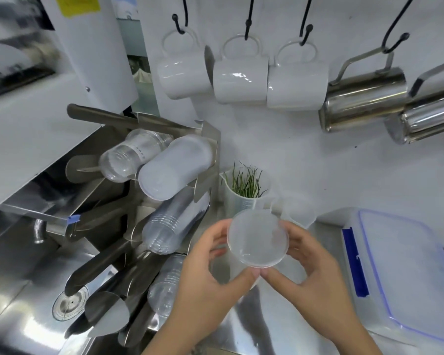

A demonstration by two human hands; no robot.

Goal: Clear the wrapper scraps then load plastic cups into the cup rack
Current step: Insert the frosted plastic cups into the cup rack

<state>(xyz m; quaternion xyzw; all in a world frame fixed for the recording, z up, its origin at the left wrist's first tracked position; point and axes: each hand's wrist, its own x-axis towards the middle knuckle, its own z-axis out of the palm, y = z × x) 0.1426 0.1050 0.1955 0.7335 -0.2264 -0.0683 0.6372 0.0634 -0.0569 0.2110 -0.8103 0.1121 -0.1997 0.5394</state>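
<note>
Both hands hold one frosted plastic cup [258, 238] over the steel counter, its round base facing me. My left hand [210, 275] grips its left side and my right hand [310, 272] its right side, thumbs meeting under it. Just left stands the steel cup rack [205, 139]. Its slots carry a clear cup stack [131, 157], a frosted cup stack [172, 167], a clear stack lower down [172, 224] and another clear stack at the bottom [164, 285]. No wrapper scraps show.
A measuring jug with green sprigs [244, 190] and an empty jug [297, 211] stand behind the hands. A lidded plastic box with blue clips [405, 272] sits at right. White mugs [239, 83] and steel pitchers [364, 98] hang on wall hooks. A sink [23, 290] lies at left.
</note>
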